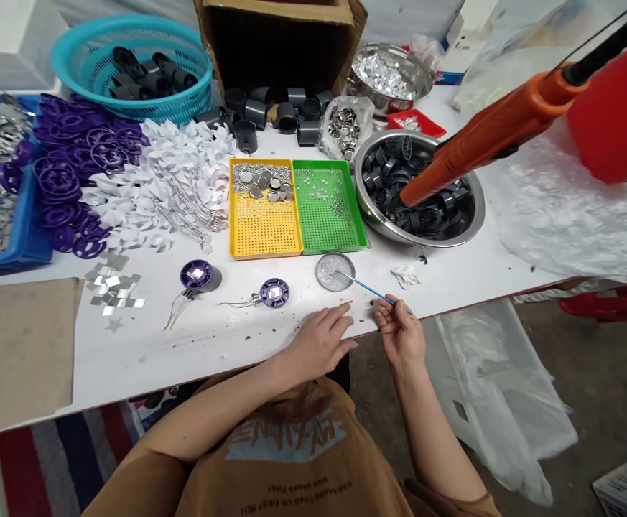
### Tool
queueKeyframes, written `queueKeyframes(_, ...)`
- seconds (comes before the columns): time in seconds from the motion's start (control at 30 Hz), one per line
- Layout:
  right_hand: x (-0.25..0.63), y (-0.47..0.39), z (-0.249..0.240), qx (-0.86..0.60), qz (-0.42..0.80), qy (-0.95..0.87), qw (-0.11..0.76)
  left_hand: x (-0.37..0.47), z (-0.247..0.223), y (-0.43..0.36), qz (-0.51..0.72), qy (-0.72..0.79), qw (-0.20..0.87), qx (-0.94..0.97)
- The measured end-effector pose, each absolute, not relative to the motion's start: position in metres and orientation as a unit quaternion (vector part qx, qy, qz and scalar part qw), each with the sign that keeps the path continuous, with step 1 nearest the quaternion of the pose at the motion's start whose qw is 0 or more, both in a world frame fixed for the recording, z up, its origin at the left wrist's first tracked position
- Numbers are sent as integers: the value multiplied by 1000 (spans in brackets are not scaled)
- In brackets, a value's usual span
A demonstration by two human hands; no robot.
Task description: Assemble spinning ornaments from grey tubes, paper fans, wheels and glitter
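Between the fingers of my right hand (pixel 401 330) is a thin blue brush-like stick (pixel 372 289), its pale tip in a shallow round dish (pixel 328 276) of clear, gel-like stuff. My left hand (pixel 322 339) lies on the table's front edge with its fingers stretched out, holding nothing. Left of the dish sits a purple round part (pixel 274 293) with a silver square in its middle and thin wires trailing left. Farther left, a dark cylinder with a purple top (pixel 199 275) also has wires. A crumpled white tissue (pixel 406 276) lies right of the dish.
Yellow (pixel 266 240) and green (pixel 330 240) trays hold small metal parts. A steel bowl (pixel 475 219) of black parts stands right, an orange electric screwdriver (pixel 485 143) hanging over it. Purple rings (pixel 65 172), white pieces (pixel 156 179) and a turquoise basket (pixel 130 108) are at left.
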State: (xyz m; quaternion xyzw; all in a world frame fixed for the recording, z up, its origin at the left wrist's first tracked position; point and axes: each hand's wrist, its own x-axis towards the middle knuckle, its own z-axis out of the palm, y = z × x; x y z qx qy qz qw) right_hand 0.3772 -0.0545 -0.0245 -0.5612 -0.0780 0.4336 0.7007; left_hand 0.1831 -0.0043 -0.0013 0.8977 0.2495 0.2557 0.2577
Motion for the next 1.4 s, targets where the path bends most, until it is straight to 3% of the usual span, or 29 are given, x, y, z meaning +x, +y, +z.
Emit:
queueKeyframes(0.1,380,-47,-24,-553,463,-44,691,158,7,1,404,243,225,853)
queueKeyframes(0.2,374,-41,-17,-543,481,-62,686,124,12,15,486,348,141,789)
queueKeyframes(0.3,360,-35,-4,-530,478,-164,681,93,10,35,456,434,95,771)
queueKeyframes(0.47,336,-24,14,-522,434,-359,641,69,-2,58,330,437,153,823)
queueKeyframes(0.73,338,-5,21,-514,363,-502,593,71,-11,67,349,386,208,828)
queueKeyframes(1.4,332,29,25,-521,465,-436,568,68,-13,68,336,388,246,822)
